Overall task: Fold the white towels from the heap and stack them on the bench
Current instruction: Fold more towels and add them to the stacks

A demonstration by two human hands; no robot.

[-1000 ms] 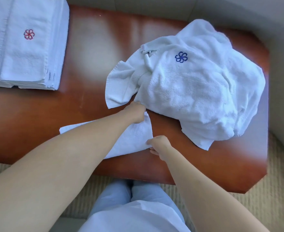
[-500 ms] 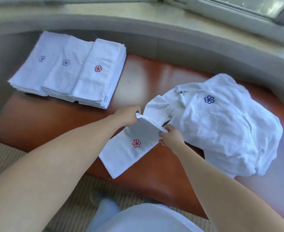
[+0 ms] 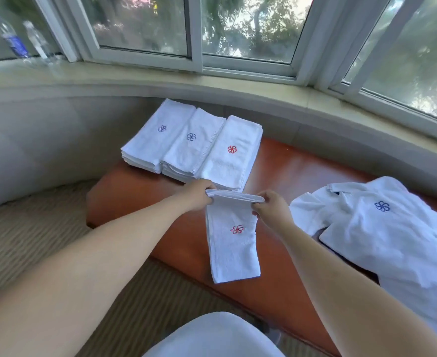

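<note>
A folded white towel [image 3: 234,243] with a red flower mark hangs above the brown bench [image 3: 140,199]. My left hand [image 3: 199,193] grips its upper left corner and my right hand [image 3: 272,208] pinches its upper right corner. Behind it, at the bench's far left, three stacks of folded towels [image 3: 191,150] lie side by side; the right one, topped by a towel with a red flower mark [image 3: 231,153], is just beyond my hands. The loose heap of white towels [image 3: 382,238], showing a blue flower mark, sits on the bench's right part.
A curved window sill [image 3: 212,83] and windows run behind the bench. Two plastic bottles [image 3: 14,37] stand on the sill at far left. Beige carpet [image 3: 32,228] lies to the left of and below the bench. My clothed lap [image 3: 212,336] shows at the bottom.
Both hands lifted the folded towel off the bench and carried it left toward the stacks. The camera view tilted up, bringing the windows into sight.
</note>
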